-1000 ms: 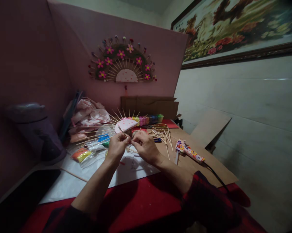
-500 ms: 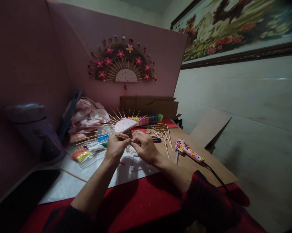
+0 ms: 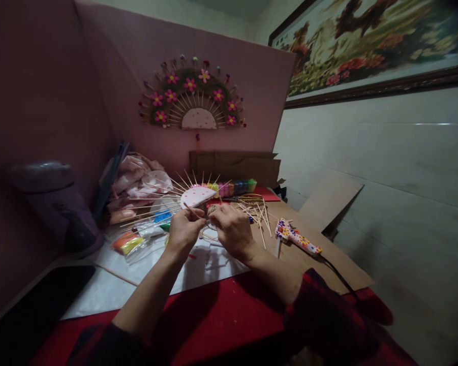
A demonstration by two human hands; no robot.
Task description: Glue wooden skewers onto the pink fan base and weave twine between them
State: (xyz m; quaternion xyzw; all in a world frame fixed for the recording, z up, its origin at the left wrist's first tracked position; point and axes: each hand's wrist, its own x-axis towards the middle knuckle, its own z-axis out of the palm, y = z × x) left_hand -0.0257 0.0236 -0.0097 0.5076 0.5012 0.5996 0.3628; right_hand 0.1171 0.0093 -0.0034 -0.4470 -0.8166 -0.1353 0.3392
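Observation:
My left hand (image 3: pixel 183 230) is closed in a pinch around a thin brown strand (image 3: pixel 187 207), whose tip sticks up past the fingers. Close beside it my right hand (image 3: pixel 234 231) is also closed, fingertips together; what they grip is too small to make out. Just beyond both hands lies a half-round fan frame (image 3: pixel 197 196), its white base dotted with pink and thin wooden sticks spreading outward. A roll of what looks like twine (image 3: pixel 212 208) shows partly behind my right fingers.
Loose sticks (image 3: pixel 261 216) and a flowered glue gun (image 3: pixel 297 238) lie on cardboard to the right. Bags of coloured clay (image 3: pixel 127 244), pink cloth (image 3: pixel 141 175) and a purple tumbler (image 3: pixel 61 213) are at left. A finished fan (image 3: pixel 199 118) hangs on the pink panel behind.
My hands have drawn slightly apart, the right one shifting a little to the right. The brown strand now shows above my left fingers. The fan frame stays about where it was.

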